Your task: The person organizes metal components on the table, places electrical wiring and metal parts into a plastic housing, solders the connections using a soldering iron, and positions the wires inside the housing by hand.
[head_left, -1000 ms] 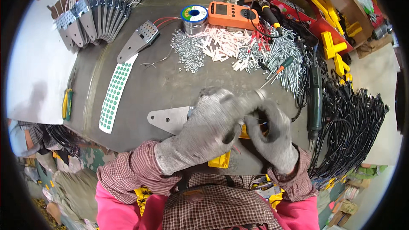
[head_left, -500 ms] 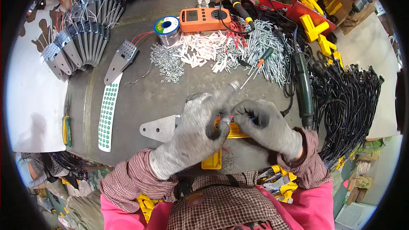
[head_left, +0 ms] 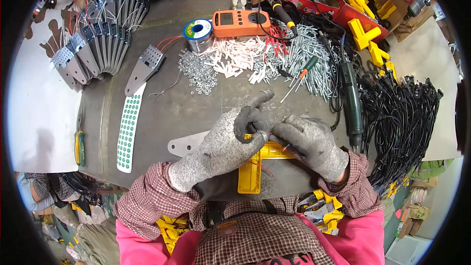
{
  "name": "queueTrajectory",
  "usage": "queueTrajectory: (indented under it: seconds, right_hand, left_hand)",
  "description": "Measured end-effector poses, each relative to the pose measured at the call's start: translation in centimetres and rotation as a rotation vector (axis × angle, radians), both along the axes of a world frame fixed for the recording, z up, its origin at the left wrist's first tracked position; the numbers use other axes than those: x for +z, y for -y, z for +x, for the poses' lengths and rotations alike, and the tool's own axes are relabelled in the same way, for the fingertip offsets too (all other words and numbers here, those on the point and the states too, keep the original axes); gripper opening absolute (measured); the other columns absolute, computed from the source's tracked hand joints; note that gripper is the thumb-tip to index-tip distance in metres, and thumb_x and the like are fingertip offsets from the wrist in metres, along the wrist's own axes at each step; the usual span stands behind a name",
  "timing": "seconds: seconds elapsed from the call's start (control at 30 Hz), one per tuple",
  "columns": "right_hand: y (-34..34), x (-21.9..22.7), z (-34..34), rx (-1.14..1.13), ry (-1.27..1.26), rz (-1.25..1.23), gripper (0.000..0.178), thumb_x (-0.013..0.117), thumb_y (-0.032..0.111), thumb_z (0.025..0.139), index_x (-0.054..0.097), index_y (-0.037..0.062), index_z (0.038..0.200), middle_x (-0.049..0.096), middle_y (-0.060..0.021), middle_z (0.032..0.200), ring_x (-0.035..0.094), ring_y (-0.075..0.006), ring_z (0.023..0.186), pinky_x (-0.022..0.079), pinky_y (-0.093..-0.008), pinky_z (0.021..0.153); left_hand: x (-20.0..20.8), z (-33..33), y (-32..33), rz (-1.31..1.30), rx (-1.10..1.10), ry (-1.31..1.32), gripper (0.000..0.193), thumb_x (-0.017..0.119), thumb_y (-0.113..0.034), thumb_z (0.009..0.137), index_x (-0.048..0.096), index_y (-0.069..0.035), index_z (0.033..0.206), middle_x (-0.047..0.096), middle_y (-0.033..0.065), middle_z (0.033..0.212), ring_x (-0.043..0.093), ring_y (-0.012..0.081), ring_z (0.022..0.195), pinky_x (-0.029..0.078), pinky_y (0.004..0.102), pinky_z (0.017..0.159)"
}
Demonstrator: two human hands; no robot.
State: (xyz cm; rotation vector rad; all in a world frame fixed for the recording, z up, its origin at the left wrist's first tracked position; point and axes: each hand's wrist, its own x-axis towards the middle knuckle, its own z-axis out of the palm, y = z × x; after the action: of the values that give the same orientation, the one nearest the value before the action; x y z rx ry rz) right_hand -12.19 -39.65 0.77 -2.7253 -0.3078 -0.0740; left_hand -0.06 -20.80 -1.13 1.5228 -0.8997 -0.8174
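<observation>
Both my gloved hands meet over a yellow plastic shell (head_left: 249, 179) near the front edge of the table. With thumb and a finger pinched, my left hand (head_left: 230, 132) holds a thin reddish wire, mostly hidden; its index finger points outward. My right hand (head_left: 309, 142) is closed on the wire from the other side, a short end showing below its fingers. Another reddish wire (head_left: 265, 169) lies across the L-shaped shell. Partly under my left hand rests a flat grey metal plate (head_left: 186, 144) with holes.
Nuts (head_left: 196, 71), white sleeves (head_left: 235, 56) and screws (head_left: 311, 59) lie heaped beyond my hands. Near them are a screwdriver (head_left: 300, 78), solder spool (head_left: 198, 37) and orange meter (head_left: 240, 23). Black cables (head_left: 397, 122) are piled right; a sticker strip (head_left: 128, 132) and stacked metal plates (head_left: 95, 51) sit left.
My right hand has turned over so its back shows more. My left fingers have curled tighter, and more of the yellow shell shows beneath the hands. The view has shifted slightly.
</observation>
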Motion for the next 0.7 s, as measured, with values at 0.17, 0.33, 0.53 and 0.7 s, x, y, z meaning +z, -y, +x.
queueTrajectory:
  seconds: [0.17,0.33,0.53,0.7]
  right_hand:
    - [0.0,-0.7,0.5,-0.208,-0.258,0.645,0.015,0.063,0.013,0.091,0.063,0.0037,0.102,0.064,-0.0142,0.094,0.064,-0.0255,0.084,0.050,-0.0345,0.078]
    - [-0.8,0.3,0.4,-0.259,-0.186,0.747,0.026,0.070,0.020,0.089,0.062,0.0057,0.109,0.061,-0.0108,0.085,0.063,-0.0223,0.080,0.051,-0.0347,0.075]
    - [-0.3,0.5,-0.4,-0.058,0.076,0.036,0.023,0.068,0.015,0.087,0.061,0.0084,0.109,0.062,-0.0106,0.090,0.064,-0.0273,0.080,0.051,-0.0371,0.071]
    - [-0.4,-1.5,0.4,-0.200,-0.254,0.846,0.022,0.066,0.015,0.087,0.061,0.0032,0.105,0.061,-0.0078,0.089,0.058,-0.0129,0.079,0.048,-0.0292,0.074]
  left_hand:
    - [0.7,-1.3,0.0,-0.073,-0.009,1.005,0.072,0.065,-0.002,0.077,0.042,-0.005,0.144,0.060,0.0074,0.087,0.060,0.0269,0.094,0.043,0.0448,0.101]
    - [0.3,-0.7,0.2,-0.089,0.057,0.536,0.069,0.063,-0.002,0.078,0.042,-0.003,0.144,0.062,0.0128,0.093,0.061,0.0320,0.092,0.044,0.0428,0.096]
    - [0.3,-0.4,0.2,-0.014,0.042,0.232,0.065,0.061,-0.002,0.082,0.042,-0.003,0.144,0.065,0.0068,0.093,0.063,0.0324,0.095,0.043,0.0412,0.101]
    - [0.7,-1.1,-0.2,-0.158,-0.040,1.270,0.070,0.065,-0.005,0.080,0.041,-0.006,0.145,0.064,0.0084,0.088,0.063,0.0270,0.087,0.049,0.0401,0.088]
